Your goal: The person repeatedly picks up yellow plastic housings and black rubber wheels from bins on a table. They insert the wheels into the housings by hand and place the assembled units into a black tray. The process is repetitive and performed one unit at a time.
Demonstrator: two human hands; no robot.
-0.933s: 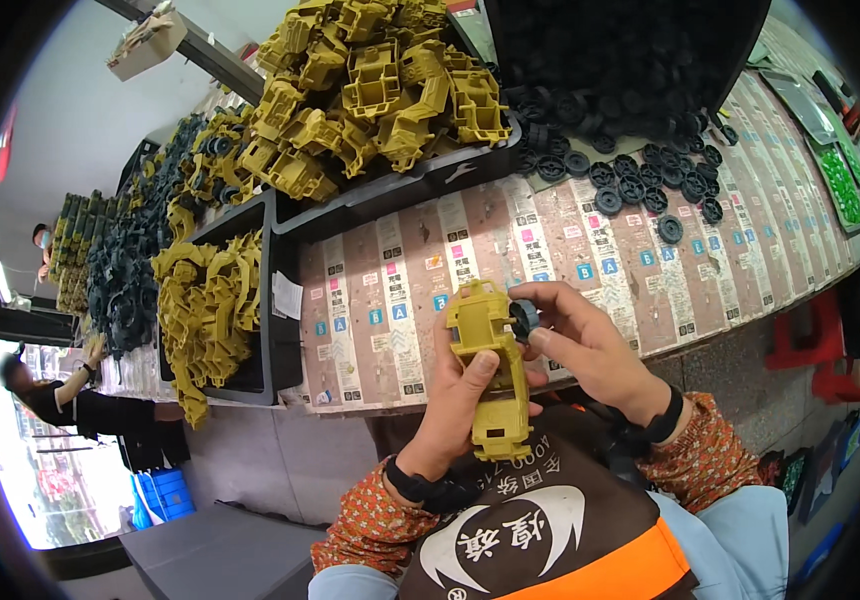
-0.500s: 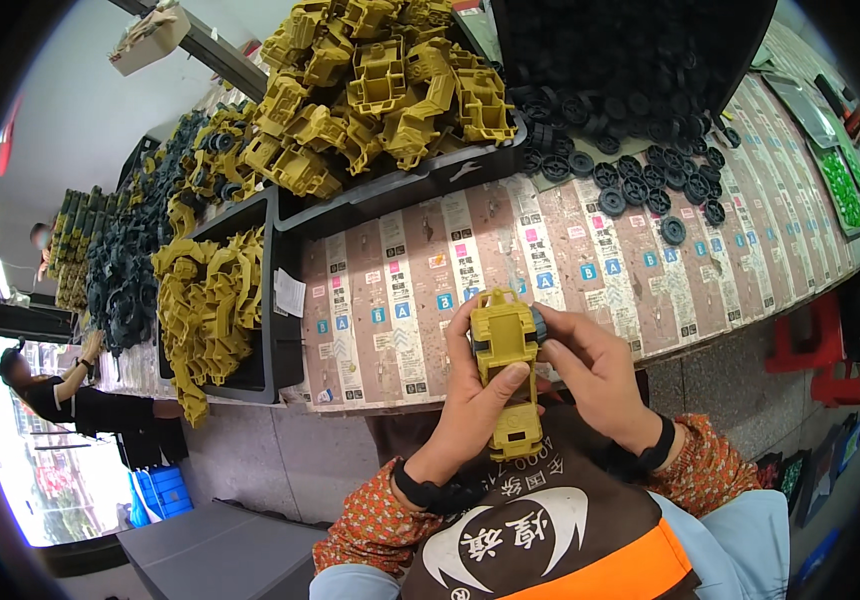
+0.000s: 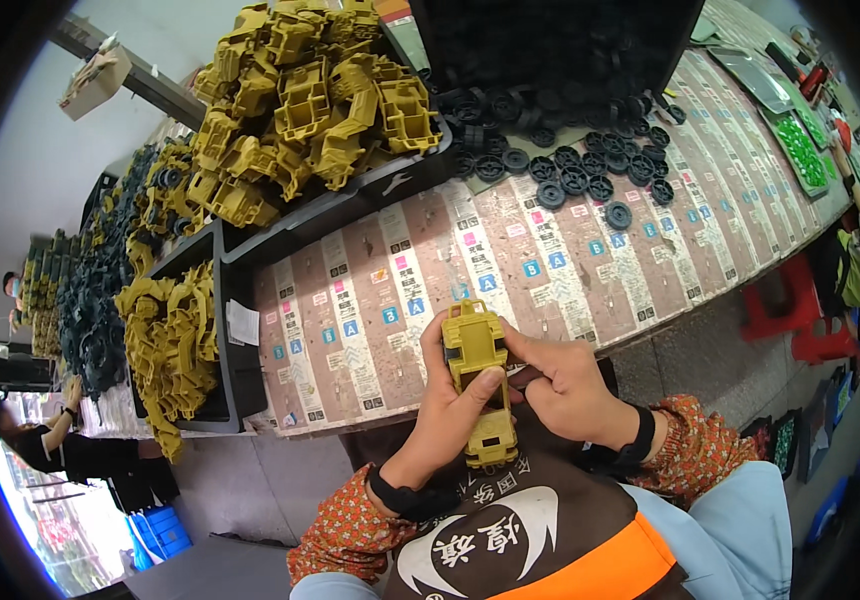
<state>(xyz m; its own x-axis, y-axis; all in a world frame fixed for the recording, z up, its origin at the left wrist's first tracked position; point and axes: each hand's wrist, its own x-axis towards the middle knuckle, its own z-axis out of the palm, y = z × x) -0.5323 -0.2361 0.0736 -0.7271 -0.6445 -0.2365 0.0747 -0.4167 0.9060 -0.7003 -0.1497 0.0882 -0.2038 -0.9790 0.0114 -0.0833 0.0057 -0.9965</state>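
A yellow plastic toy vehicle body (image 3: pixel 476 335) is held in front of my apron, its long side pointing away from me. My left hand (image 3: pixel 447 405) is closed round its left side, with the thumb laid across the middle. At the body's right side is my right hand (image 3: pixel 578 392), its fingers curled in and the index finger against the edge. Whatever lies inside those curled fingers is hidden. Small dark pieces show on the body at its sides.
Beyond my hands is a table (image 3: pixel 410 270) under printed covering. Loose black toy wheels (image 3: pixel 575 180) lie by a large black container (image 3: pixel 550 50). Black bins (image 3: pixel 340 205) heaped with yellow parts (image 3: pixel 305 105) stand at left. A co-worker (image 3: pixel 35 435) is far left; red stools (image 3: pixel 785 300) are at right.
The dark wheel that showed under my right fingers is no longer visible. My right fingers have curled in more. The whole view has turned, shifting the bins and wheels to the left.
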